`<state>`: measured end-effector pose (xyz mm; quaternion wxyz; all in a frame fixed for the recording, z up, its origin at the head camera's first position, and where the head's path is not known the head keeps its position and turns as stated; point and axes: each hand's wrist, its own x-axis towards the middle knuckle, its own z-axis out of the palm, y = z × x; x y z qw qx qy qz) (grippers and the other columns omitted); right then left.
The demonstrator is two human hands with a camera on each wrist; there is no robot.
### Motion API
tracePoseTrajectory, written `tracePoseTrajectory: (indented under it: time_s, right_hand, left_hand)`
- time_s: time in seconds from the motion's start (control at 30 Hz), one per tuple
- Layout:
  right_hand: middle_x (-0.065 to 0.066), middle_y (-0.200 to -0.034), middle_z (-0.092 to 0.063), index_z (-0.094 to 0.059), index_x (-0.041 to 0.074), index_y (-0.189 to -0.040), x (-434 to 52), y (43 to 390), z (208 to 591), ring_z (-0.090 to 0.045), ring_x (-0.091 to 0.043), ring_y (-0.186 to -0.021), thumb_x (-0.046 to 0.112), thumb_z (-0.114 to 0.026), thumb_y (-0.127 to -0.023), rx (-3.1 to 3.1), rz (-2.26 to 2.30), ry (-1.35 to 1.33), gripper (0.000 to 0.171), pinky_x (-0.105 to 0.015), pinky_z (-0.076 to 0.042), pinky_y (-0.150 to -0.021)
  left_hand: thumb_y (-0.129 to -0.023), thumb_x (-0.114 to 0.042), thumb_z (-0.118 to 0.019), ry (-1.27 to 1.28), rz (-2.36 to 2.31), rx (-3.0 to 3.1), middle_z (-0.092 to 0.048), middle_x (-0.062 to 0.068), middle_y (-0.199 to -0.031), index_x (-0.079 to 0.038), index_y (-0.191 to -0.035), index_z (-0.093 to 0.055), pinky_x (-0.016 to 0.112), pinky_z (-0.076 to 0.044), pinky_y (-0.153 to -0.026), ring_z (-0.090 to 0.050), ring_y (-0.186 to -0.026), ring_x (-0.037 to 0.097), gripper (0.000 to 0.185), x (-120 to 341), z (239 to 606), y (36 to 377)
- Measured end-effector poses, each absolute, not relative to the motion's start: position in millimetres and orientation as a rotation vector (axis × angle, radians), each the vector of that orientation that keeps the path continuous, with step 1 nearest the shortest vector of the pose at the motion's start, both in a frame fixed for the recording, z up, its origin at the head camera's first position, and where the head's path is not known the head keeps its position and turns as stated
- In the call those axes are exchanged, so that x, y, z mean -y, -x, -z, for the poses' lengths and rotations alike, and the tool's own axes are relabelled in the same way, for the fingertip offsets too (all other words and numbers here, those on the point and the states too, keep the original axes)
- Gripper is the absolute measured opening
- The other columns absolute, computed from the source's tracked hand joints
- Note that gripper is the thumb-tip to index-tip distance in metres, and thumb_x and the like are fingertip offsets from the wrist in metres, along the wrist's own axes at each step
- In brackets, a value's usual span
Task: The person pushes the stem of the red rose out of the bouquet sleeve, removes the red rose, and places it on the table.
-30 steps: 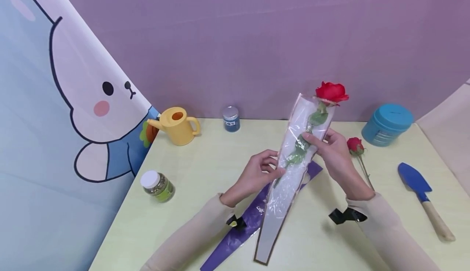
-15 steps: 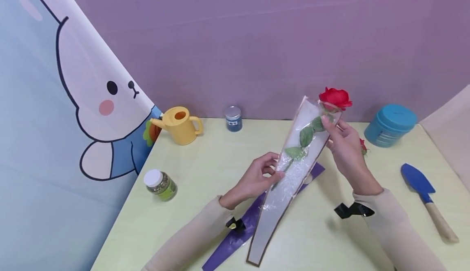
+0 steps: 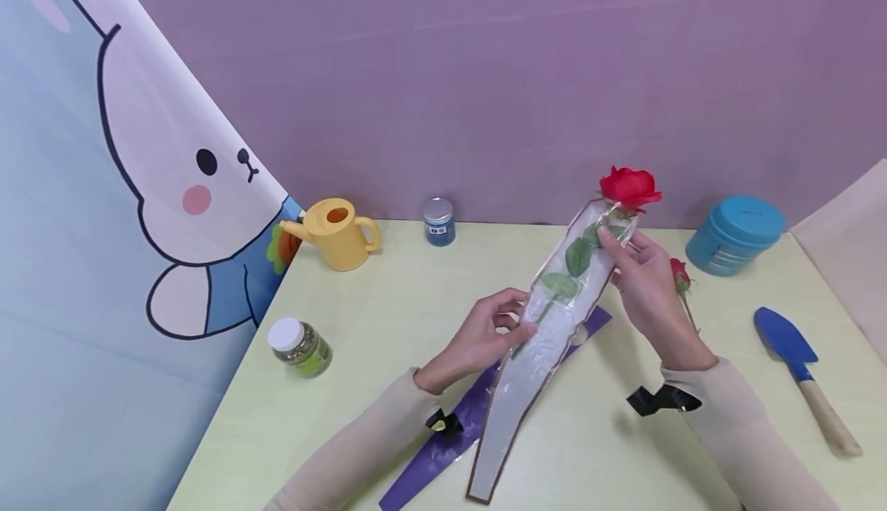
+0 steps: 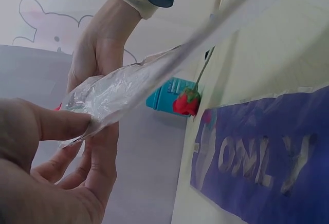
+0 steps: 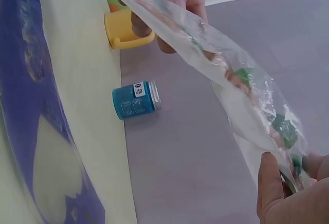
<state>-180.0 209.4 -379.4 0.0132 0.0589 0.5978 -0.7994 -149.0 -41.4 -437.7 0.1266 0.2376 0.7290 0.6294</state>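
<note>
A red rose (image 3: 630, 188) with green leaves stands inside a long, tapering clear-and-white flower sleeve (image 3: 516, 388), its bloom poking out of the wide top end. My left hand (image 3: 485, 334) pinches the sleeve's left edge about halfway up, thumb in front. Near the top, my right hand (image 3: 647, 288) grips the sleeve's right edge, its thumb pressing over the upper leaves. In the left wrist view the crinkled plastic (image 4: 110, 95) lies between thumb and fingers. A purple sleeve (image 3: 443, 449) lies flat on the table underneath, with "ONLY" lettering visible in the left wrist view.
A second rose (image 3: 681, 274) lies behind my right hand, partly hidden. At the back stand a yellow watering can (image 3: 339, 238), a small blue jar (image 3: 440, 222) and a teal tub (image 3: 736, 235). A white-capped jar (image 3: 300, 347) is left; a blue trowel (image 3: 797, 365) lies right.
My right hand has moved up along the sleeve to its top edge near the bloom. The sleeve's lower end has shifted slightly left; my left hand keeps its hold.
</note>
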Motion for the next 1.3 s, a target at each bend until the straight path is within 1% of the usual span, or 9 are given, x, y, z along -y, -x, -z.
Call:
tracePoseTrajectory:
  time_s: [0.23,0.43,0.6,0.8,0.93,1.07,1.13,1.23,1.3]
  right_hand:
    - [0.019,-0.113,-0.076,-0.032,0.004,-0.162,-202,177,385,-0.074,0.001,-0.102,0.03,-0.072,-0.098,-1.904,2.432,-0.132,0.08,-0.017,-0.059,-0.086]
    - [0.021,-0.109,-0.077,-0.032,0.004,-0.162,-192,174,388,-0.074,0.001,-0.1,0.032,-0.072,-0.099,-1.964,2.358,-0.125,0.08,-0.017,-0.06,-0.085]
    - [0.02,-0.106,-0.078,-0.035,-0.001,-0.159,-184,174,393,-0.075,0.001,-0.098,0.029,-0.07,-0.1,-1.997,2.332,-0.081,0.075,-0.017,-0.06,-0.085]
    - [0.023,-0.101,-0.077,-0.04,-0.005,-0.155,-177,174,399,-0.075,0.002,-0.094,0.031,-0.07,-0.101,-2.126,2.228,-0.057,0.072,-0.018,-0.06,-0.083]
    - [0.024,-0.101,-0.076,-0.042,-0.004,-0.154,-175,173,401,-0.075,0.002,-0.092,0.031,-0.071,-0.1,-2.165,2.199,-0.075,0.071,-0.019,-0.061,-0.082]
    - [0.02,-0.11,-0.078,-0.041,0.0,-0.156,-176,172,401,-0.075,0.002,-0.097,0.03,-0.071,-0.1,-2.134,2.218,-0.116,0.071,-0.018,-0.06,-0.084]
    - [0.019,-0.112,-0.078,-0.042,0.002,-0.156,-178,172,400,-0.074,0.002,-0.098,0.029,-0.072,-0.1,-2.101,2.248,-0.141,0.07,-0.017,-0.06,-0.085]
    - [0.017,-0.109,-0.079,-0.047,0.004,-0.152,-182,175,396,-0.075,0.001,-0.097,0.025,-0.074,-0.098,-1.989,2.367,-0.174,0.064,-0.016,-0.059,-0.085]
    - [0.017,-0.106,-0.079,-0.049,0.004,-0.15,-187,177,392,-0.075,0.001,-0.096,0.022,-0.076,-0.096,-1.9,2.46,-0.197,0.063,-0.016,-0.059,-0.085]
  left_hand:
    - [-0.094,0.001,-0.07,-0.644,-1.853,-2.151,-0.071,0.031,-0.11,0.006,-0.128,-0.062,0.014,-0.052,-0.07,-0.061,-0.072,-0.002,0.035,40,437,148]
    - [-0.094,-0.001,-0.072,-0.602,-1.899,-2.167,-0.071,0.029,-0.11,0.005,-0.125,-0.066,0.015,-0.054,-0.07,-0.063,-0.074,0.0,0.032,37,436,149]
    - [-0.094,-0.004,-0.074,-0.571,-1.932,-2.209,-0.074,0.026,-0.109,0.004,-0.121,-0.07,0.017,-0.057,-0.073,-0.066,-0.079,0.002,0.029,37,436,149]
    - [-0.094,-0.005,-0.075,-0.554,-1.965,-2.211,-0.074,0.024,-0.108,0.003,-0.119,-0.072,0.018,-0.058,-0.071,-0.068,-0.078,0.003,0.026,36,438,150]
    - [-0.094,-0.005,-0.074,-0.535,-1.956,-2.206,-0.074,0.023,-0.109,0.002,-0.119,-0.071,0.017,-0.057,-0.071,-0.068,-0.078,0.001,0.026,37,437,149]
    - [-0.094,-0.005,-0.074,-0.527,-1.929,-2.182,-0.073,0.025,-0.11,0.003,-0.12,-0.07,0.016,-0.055,-0.07,-0.066,-0.077,0.002,0.027,38,435,148]
    - [-0.094,-0.006,-0.074,-0.535,-1.901,-2.174,-0.073,0.026,-0.112,0.002,-0.122,-0.068,0.015,-0.054,-0.069,-0.065,-0.076,0.002,0.029,39,435,147]
    - [-0.095,-0.006,-0.073,-0.572,-1.851,-2.159,-0.073,0.027,-0.113,0.001,-0.126,-0.066,0.015,-0.053,-0.068,-0.065,-0.074,0.0,0.033,41,435,147]
    - [-0.095,-0.004,-0.072,-0.598,-1.825,-2.14,-0.072,0.028,-0.114,0.001,-0.13,-0.063,0.014,-0.053,-0.068,-0.065,-0.074,-0.001,0.037,43,436,146]
